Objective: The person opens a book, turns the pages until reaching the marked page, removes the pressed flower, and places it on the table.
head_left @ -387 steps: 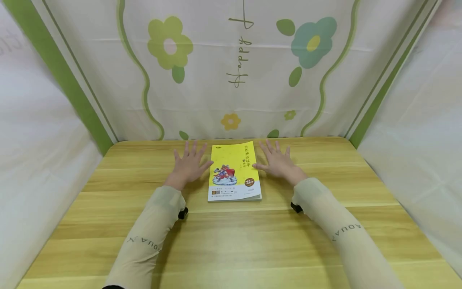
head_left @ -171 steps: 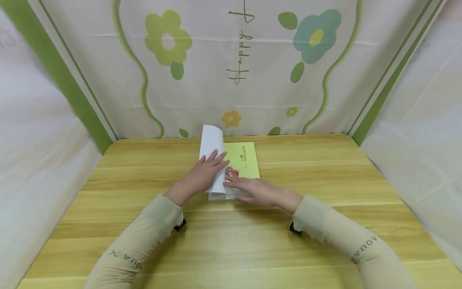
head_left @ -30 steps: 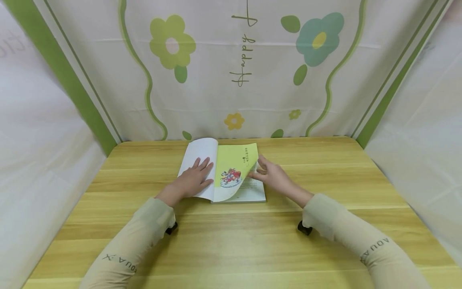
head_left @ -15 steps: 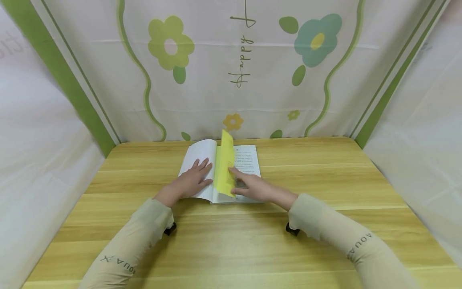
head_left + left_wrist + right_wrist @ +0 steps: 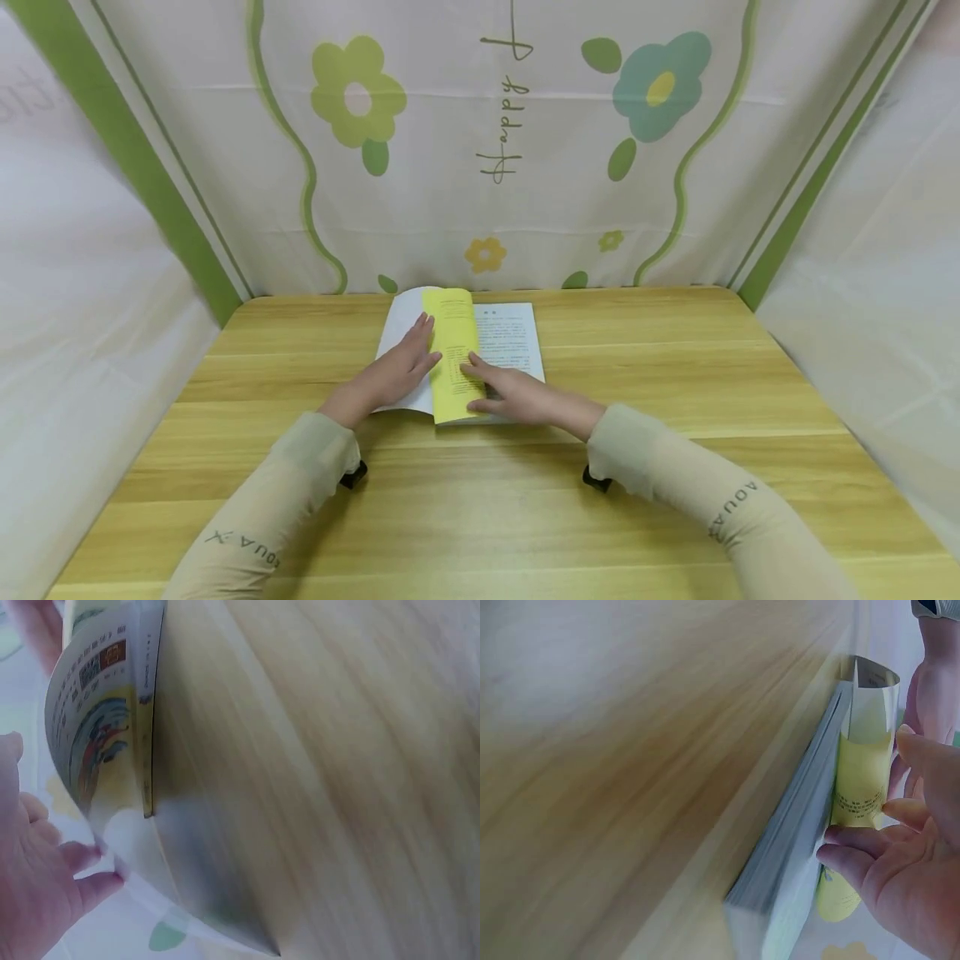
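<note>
A paperback book (image 5: 506,323) lies opened near the table's far edge, its front cover (image 5: 397,321) folded out to the left, white side up. A yellow page (image 5: 450,321) with small print has been turned onto that cover and bends up in a curve. My left hand (image 5: 397,372) rests on the cover, fingers extended along the page's left edge, the thumb overlapping it. My right hand (image 5: 517,394) touches the page near the fold, fingers spread. In the right wrist view, its fingers (image 5: 855,859) lie beside the thick page block (image 5: 795,817). The left wrist view shows the cover's coloured underside (image 5: 101,735).
The wood-grain table (image 5: 480,508) extends on both sides of the book and in front of it. A flower-printed cloth (image 5: 555,108) hangs right behind the far edge, with pale cloth walls left and right.
My right hand has lifted the yellow page from the right edge and swung it left over the cover, uncovering a printed white page. My left hand has stayed on the cover, tilting slightly.
</note>
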A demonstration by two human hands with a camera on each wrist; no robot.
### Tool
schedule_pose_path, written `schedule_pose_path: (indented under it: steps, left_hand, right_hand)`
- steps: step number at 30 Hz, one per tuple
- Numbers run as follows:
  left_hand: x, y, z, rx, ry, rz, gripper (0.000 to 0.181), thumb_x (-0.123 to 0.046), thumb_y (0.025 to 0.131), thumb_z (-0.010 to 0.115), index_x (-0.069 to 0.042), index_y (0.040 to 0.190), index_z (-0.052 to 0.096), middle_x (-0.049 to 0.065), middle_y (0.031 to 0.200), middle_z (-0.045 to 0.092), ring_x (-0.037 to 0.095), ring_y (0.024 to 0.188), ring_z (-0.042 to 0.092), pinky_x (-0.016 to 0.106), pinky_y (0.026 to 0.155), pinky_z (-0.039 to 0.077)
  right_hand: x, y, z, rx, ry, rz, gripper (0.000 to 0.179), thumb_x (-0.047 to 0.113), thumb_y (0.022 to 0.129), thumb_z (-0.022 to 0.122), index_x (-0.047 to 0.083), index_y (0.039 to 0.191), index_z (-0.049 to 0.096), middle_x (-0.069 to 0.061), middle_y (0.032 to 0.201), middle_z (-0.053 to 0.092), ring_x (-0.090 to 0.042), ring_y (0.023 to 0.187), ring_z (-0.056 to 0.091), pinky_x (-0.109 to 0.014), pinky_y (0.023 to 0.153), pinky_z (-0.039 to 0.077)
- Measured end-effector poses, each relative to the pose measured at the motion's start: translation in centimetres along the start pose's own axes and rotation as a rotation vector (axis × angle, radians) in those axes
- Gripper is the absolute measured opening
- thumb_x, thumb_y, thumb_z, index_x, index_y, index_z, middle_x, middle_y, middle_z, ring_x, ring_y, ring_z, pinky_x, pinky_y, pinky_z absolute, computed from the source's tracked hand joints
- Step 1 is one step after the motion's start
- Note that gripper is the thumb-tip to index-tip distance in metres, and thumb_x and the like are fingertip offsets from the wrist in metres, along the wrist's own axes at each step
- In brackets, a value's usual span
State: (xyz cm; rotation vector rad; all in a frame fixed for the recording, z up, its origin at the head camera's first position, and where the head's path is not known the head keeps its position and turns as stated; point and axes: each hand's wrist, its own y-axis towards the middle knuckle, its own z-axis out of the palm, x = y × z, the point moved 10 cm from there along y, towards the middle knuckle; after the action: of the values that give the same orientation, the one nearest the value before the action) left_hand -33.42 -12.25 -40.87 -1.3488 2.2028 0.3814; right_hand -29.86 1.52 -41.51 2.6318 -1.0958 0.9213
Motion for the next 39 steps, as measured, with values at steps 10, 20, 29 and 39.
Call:
schedule_pose_path:
  steps: [10,20,29,39]
  left_hand:
    - [-1.2,0.2,0.5,-0.022,0.284,0.017,0.067,-0.041,0.112,0.038,-0.004,0.164,0.017,0.018,0.17,-0.005,0.047,0.152,-0.006,0.063,0.115,0.028]
    - [-2.0,0.4,0.5,-0.062,0.459,0.059,0.064,-0.039,0.11,0.045,-0.002,0.16,0.031,0.016,0.171,-0.001,0.045,0.153,-0.004,0.062,0.107,0.042]
    - [-1.4,0.2,1.6,0.053,0.455,0.037,0.062,-0.039,0.112,0.039,-0.011,0.164,0.023,0.007,0.17,0.013,0.037,0.155,0.008,0.07,0.112,0.029]
    - [-0.5,-0.1,1.3,0.042,0.4,0.051,0.057,-0.043,0.112,0.035,-0.024,0.165,0.026,0.009,0.17,0.017,0.038,0.155,0.009,0.069,0.113,0.026]
  right_hand:
    - [1.6,0.7,0.6,0.031,-0.051,-0.042,0.07,0.039,0.105,0.059,0.008,0.161,0.03,-0.012,0.168,0.012,-0.029,0.15,0.027,-0.043,0.119,0.031]
    - [1.8,1.0,0.9,0.044,-0.135,-0.053,0.069,0.041,0.106,0.057,0.009,0.161,0.031,-0.012,0.168,0.013,-0.029,0.148,0.034,-0.042,0.116,0.036]
    - [1.1,0.4,1.2,0.093,-0.126,-0.061,0.069,0.04,0.106,0.058,0.01,0.162,0.03,-0.007,0.169,0.012,-0.024,0.151,0.027,-0.04,0.119,0.03]
    - [-0.8,-1.5,0.6,0.144,-0.141,-0.088,0.069,0.033,0.105,0.061,0.011,0.163,0.03,-0.011,0.168,0.02,-0.027,0.152,0.027,-0.044,0.121,0.026]
